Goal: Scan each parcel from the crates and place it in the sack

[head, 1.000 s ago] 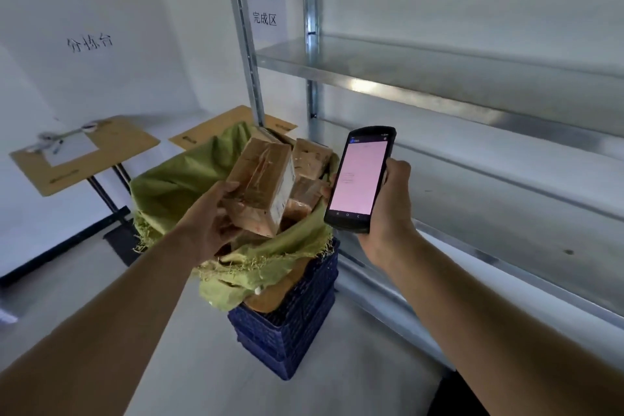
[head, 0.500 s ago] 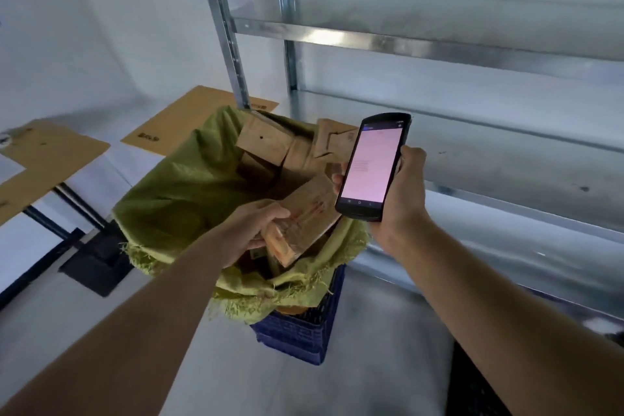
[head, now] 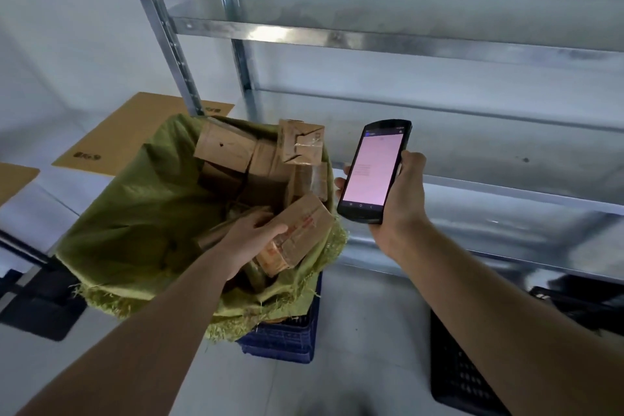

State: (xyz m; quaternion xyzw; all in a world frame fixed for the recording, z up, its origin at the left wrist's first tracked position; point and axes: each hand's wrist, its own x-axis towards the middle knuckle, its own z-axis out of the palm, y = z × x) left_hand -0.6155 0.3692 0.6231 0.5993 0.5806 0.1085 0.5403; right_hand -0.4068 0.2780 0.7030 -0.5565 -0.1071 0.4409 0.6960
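A green woven sack [head: 135, 223] stands open on a blue crate [head: 287, 338], holding several brown cardboard parcels [head: 229, 149]. My left hand [head: 250, 240] reaches into the sack's mouth and grips a taped cardboard parcel [head: 304, 230] that lies tilted at the sack's near right rim. My right hand [head: 401, 199] holds a black handheld scanner [head: 374, 169] upright to the right of the sack, its pink screen facing me.
A metal shelving rack [head: 371, 40] fills the right and back. Brown desk tops [head: 141, 132] stand at the left, with a black base plate [head: 44, 311] on the floor. A dark crate [head: 462, 375] sits at the lower right by my arm.
My left hand carried the parcel from above the sack down into its mouth. The view dropped and moved closer to the sack. The scanner stayed beside the sack.
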